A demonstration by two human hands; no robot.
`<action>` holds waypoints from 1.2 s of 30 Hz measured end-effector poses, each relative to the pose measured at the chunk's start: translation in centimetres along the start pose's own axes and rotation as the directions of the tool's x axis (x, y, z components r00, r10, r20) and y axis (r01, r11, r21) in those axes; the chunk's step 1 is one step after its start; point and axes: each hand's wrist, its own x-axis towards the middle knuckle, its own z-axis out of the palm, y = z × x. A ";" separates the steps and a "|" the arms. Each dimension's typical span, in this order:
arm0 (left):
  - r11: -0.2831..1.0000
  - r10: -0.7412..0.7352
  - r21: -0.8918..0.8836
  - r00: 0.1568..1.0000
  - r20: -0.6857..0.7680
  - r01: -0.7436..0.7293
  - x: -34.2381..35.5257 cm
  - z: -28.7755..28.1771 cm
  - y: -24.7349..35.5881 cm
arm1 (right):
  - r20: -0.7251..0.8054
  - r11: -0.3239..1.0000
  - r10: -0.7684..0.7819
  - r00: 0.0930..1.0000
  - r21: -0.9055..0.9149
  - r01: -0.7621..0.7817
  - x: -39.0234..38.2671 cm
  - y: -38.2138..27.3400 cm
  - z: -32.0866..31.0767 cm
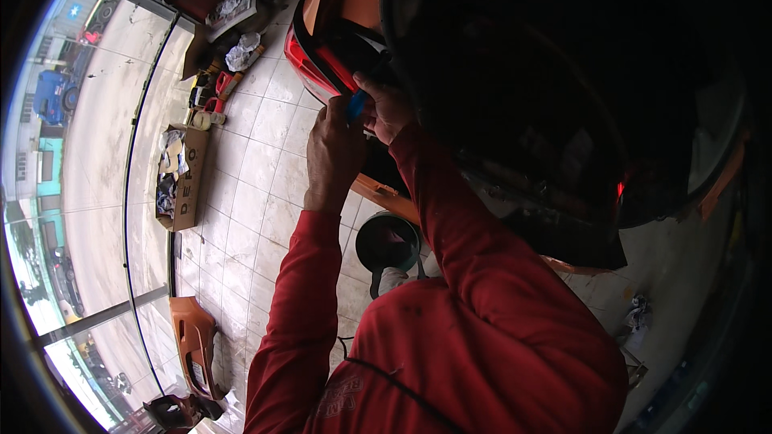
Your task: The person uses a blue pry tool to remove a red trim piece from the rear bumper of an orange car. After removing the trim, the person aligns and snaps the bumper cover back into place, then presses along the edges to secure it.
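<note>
Over the pale tiled floor [241, 185], beside the red tail lamp [301, 63] of an orange vehicle [352, 2], a blue piece [356, 105] slants up-right between both hands: left hand [331, 157] fingers pinching it, right hand [391, 110] alongside (its grip, I can't tell).

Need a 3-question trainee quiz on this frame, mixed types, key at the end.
1. True or false: in the picture, the cardboard box is left of the round bucket.
2. What colour is the small item between the left hand and the right hand? A) yellow B) blue C) white
3. Fill in: the floor is laid with pale ____.

Key: 1 true; 2 B; 3 tiles.
</note>
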 end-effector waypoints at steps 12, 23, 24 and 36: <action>0.979 -0.184 -0.100 0.983 -0.027 0.180 -0.5 -1.2 2.2 | 0.125 0.999 0.049 0.991 -0.014 -0.048 0.4 -0.4 -0.8; 0.984 -0.147 -0.116 0.985 -0.087 0.136 -0.2 -1.6 1.9 | 0.213 0.999 0.010 0.977 0.044 -0.020 -0.6 -0.5 -1.0; 0.985 -0.118 -0.141 0.985 -0.124 0.100 -0.3 -1.4 2.4 | 0.159 0.999 0.019 0.987 0.023 -0.023 -0.1 -0.4 -0.8; 0.952 -0.210 -0.229 0.978 -0.008 0.202 -0.5 -2.4 3.5 | 0.108 1.000 0.020 0.994 -0.005 -0.020 -0.5 0.1 -0.4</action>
